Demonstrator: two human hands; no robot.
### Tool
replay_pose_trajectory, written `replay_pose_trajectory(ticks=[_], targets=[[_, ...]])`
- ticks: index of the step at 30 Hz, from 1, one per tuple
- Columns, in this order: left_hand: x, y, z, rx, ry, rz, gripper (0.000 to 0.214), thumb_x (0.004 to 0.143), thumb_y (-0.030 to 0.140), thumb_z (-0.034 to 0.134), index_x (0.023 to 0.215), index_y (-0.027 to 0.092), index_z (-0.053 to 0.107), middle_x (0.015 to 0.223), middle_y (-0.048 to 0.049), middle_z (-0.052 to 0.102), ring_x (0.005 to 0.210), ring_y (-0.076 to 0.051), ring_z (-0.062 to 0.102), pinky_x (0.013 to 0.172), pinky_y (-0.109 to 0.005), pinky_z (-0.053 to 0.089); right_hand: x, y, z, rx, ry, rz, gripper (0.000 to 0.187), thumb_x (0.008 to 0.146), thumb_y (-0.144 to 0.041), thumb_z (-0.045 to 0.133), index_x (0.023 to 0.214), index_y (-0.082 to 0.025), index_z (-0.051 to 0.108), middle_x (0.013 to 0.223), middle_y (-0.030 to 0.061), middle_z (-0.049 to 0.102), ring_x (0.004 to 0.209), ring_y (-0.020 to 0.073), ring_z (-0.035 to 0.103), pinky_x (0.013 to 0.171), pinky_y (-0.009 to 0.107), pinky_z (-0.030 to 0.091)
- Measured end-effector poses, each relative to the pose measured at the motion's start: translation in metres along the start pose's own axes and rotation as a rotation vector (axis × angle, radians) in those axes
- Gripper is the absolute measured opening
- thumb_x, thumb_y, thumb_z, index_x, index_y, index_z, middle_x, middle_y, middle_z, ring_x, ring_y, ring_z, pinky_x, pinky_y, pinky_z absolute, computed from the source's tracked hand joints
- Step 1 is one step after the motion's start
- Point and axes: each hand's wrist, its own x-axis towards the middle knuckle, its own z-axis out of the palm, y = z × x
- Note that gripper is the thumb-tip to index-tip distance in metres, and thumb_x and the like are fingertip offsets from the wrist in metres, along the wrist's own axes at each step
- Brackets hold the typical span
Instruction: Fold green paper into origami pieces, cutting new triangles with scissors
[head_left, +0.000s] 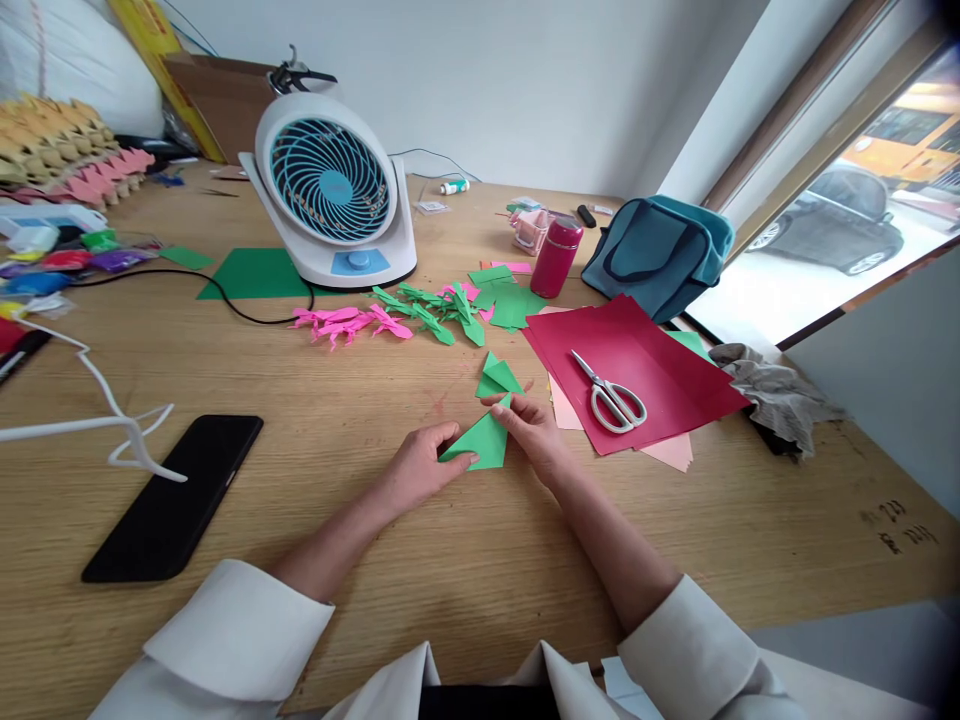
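Note:
A green sheet of paper [486,446], folded to a triangle, is between my two hands just above or on the table. My left hand [421,462] pinches its left corner, thumb along the lower edge. With thumb and fingers, my right hand [529,428] grips the upper right corner. Right behind lie small folded green paper pieces [498,376]. Farther back are green folded paper figures [435,310] and pink folded paper figures [346,322], in a loose heap.
White-handled scissors [611,392] rest on red paper sheets [675,385] at right. Behind stand a red flask [556,258], a blue bag [660,255] and a white fan [330,190]. At left lies a black phone [174,500] beneath a white stand arm [67,428].

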Motion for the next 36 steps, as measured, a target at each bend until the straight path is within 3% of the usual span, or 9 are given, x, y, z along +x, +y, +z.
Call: replay_pose_trajectory(ticks=[4,10,13,17,20,22,26,31,36], targets=[[0.000,-0.001,0.000,-0.022,0.044,0.028,0.028,0.077,0.040,0.063,0.066,0.018,0.048,0.062,0.0065,0.041,0.060,-0.011,0.038,0.056,-0.023,0.029,-0.002,0.002,0.003,-0.026,-0.093,0.067,0.041,0.059,-0.056,0.085,0.066,-0.020,0.068,0.066,-0.0008,0.064,0.058,0.0133,0.051,0.056,0.027,0.041],[-0.001,0.004,-0.005,-0.044,0.121,0.037,0.024,0.076,0.039,0.064,0.070,0.017,0.055,0.063,0.0063,0.044,0.059,-0.010,0.038,0.056,-0.022,0.030,-0.002,0.004,0.000,0.088,0.018,0.033,0.035,0.058,-0.050,0.087,0.067,-0.021,0.069,0.070,-0.0011,0.068,0.062,0.0138,0.055,0.065,0.029,0.046],[-0.001,0.005,-0.008,-0.139,0.184,0.066,0.022,0.076,0.036,0.066,0.071,0.016,0.057,0.066,0.0055,0.049,0.061,-0.009,0.043,0.058,-0.021,0.034,-0.003,0.003,0.001,0.129,-0.001,0.009,0.031,0.060,-0.048,0.087,0.070,-0.023,0.072,0.075,-0.0009,0.070,0.069,0.0155,0.059,0.075,0.032,0.049],[0.001,0.003,-0.010,-0.315,0.287,0.053,0.023,0.072,0.035,0.072,0.080,0.016,0.061,0.079,0.0010,0.060,0.069,-0.011,0.054,0.060,-0.021,0.041,-0.007,-0.001,0.002,0.040,-0.048,-0.168,0.023,0.067,-0.046,0.084,0.076,-0.026,0.074,0.085,0.0005,0.069,0.088,0.0191,0.062,0.090,0.035,0.047],[0.001,0.003,-0.010,-0.527,0.327,-0.028,0.041,0.066,0.034,0.076,0.100,0.018,0.060,0.098,-0.0015,0.063,0.065,-0.009,0.056,0.047,-0.018,0.037,-0.010,-0.005,0.002,-0.091,-0.069,-0.307,0.022,0.073,-0.047,0.080,0.078,-0.026,0.075,0.100,0.0045,0.068,0.103,0.0227,0.060,0.098,0.039,0.044],[0.001,0.003,-0.009,-0.649,0.308,-0.097,0.046,0.065,0.035,0.077,0.103,0.019,0.059,0.089,-0.0006,0.064,0.058,-0.008,0.054,0.041,-0.017,0.030,-0.012,-0.006,0.003,-0.159,-0.087,-0.382,0.021,0.076,-0.046,0.079,0.079,-0.026,0.075,0.108,0.0067,0.066,0.108,0.0239,0.060,0.099,0.042,0.044],[0.000,0.005,-0.010,-0.745,0.229,-0.177,0.036,0.066,0.043,0.075,0.085,0.016,0.061,0.060,0.0020,0.058,0.051,-0.009,0.050,0.041,-0.018,0.026,-0.012,-0.003,0.003,-0.274,-0.047,-0.531,0.014,0.082,-0.040,0.074,0.080,-0.027,0.075,0.114,0.0076,0.063,0.112,0.0244,0.058,0.102,0.044,0.042],[-0.002,0.007,-0.013,-0.797,0.124,-0.208,0.028,0.068,0.040,0.070,0.072,0.013,0.064,0.076,-0.0081,0.072,0.052,-0.009,0.052,0.041,-0.019,0.026,-0.011,0.000,0.001,-0.425,0.030,-0.631,0.009,0.086,-0.033,0.068,0.084,-0.028,0.075,0.115,0.0078,0.059,0.112,0.0244,0.056,0.100,0.044,0.043],[-0.002,0.005,-0.012,-0.826,0.064,-0.209,0.036,0.070,0.047,0.072,0.073,0.012,0.065,0.077,-0.0104,0.073,0.052,-0.008,0.051,0.040,-0.019,0.027,-0.012,-0.001,0.002,-0.476,0.034,-0.696,0.009,0.086,-0.027,0.067,0.086,-0.030,0.076,0.116,0.0077,0.058,0.111,0.0245,0.056,0.097,0.044,0.046]])
